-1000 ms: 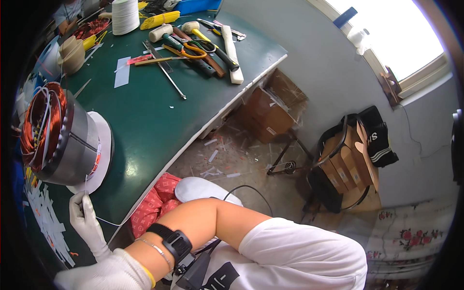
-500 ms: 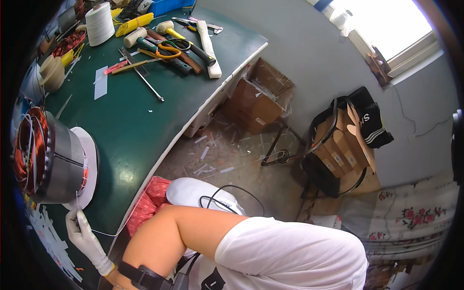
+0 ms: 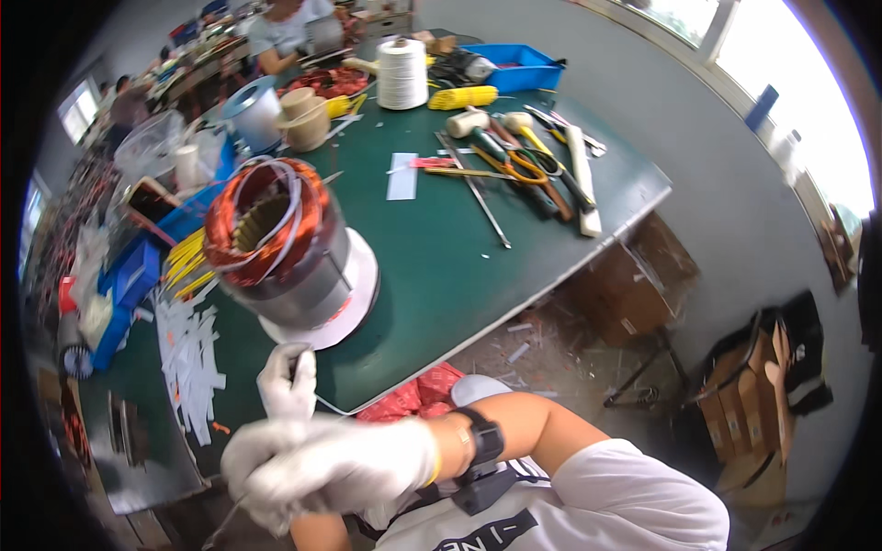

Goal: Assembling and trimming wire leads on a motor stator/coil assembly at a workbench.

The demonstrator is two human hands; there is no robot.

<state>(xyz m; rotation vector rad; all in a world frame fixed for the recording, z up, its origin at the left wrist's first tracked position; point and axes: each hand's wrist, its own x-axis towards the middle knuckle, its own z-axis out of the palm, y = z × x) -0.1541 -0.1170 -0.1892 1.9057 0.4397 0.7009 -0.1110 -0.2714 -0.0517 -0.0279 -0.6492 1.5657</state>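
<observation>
On the green table at left stands a motor stator (image 3: 299,285), a grey metal cylinder with copper windings at its top, on a round white base (image 3: 366,275). Just below that base is my left hand (image 3: 288,384), white-gloved, its fingers closed. A white cord (image 3: 333,406) runs from it toward the table edge. My right hand (image 3: 322,464), also gloved, crosses in front of the left wrist, nearer to me. Its fingers are curled and blurred by motion, with a thin strand (image 3: 223,523) hanging below them; the grip itself is hidden.
White paper strips (image 3: 190,358) and yellow sticks (image 3: 186,262) lie left of the stator. Farther back are a thread spool (image 3: 402,75), mallets, scissors (image 3: 525,168) and a blue bin (image 3: 519,69). Another person (image 3: 285,32) sits beyond. A cardboard box (image 3: 616,289) stands on the floor at right.
My view has swung left, so the stator sits more centrally. Earlier one gloved hand showed at the stator's base with the cord; now both hands show, the right drawn back low in front.
</observation>
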